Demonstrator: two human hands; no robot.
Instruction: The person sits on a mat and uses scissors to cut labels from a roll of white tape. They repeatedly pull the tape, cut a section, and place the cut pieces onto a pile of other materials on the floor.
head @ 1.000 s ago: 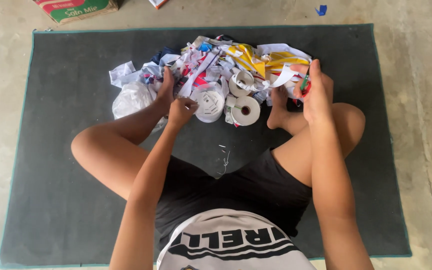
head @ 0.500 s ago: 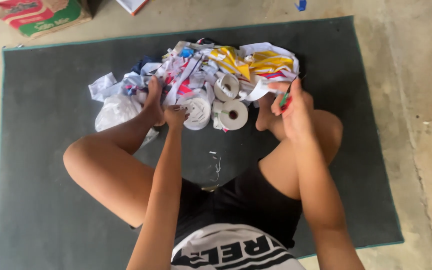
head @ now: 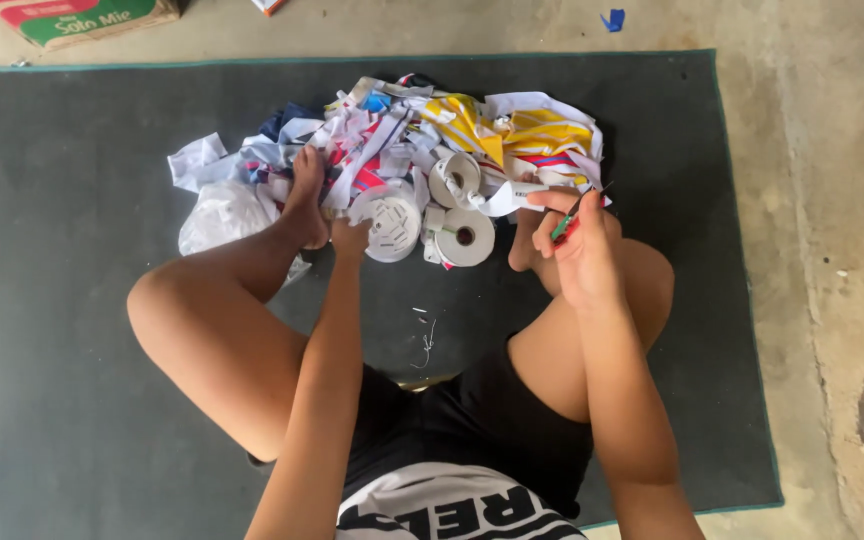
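I sit on a dark grey mat (head: 72, 300) with both knees bent and my bare feet against a pile of cut paper and cloth scraps (head: 432, 130). My left hand (head: 350, 238) is closed at the edge of a round white reel (head: 392, 220), beside my left foot. My right hand (head: 577, 240) pinches a thin red and green tool (head: 566, 222) over my right foot. A white strip (head: 512, 195) runs from the pile to its fingertips. Two white tape rolls (head: 464, 238) lie between my hands.
A crumpled clear plastic bag (head: 220, 215) lies left of my left foot. Small thread scraps (head: 426, 340) sit on the mat between my legs. A cardboard box (head: 82, 15) and a blue scrap (head: 612, 18) rest on the concrete floor (head: 842, 250) beyond the mat.
My right hand has drawn back a little from the pile toward my knee, taking the white strip along. My left hand stays closed by the white reel.
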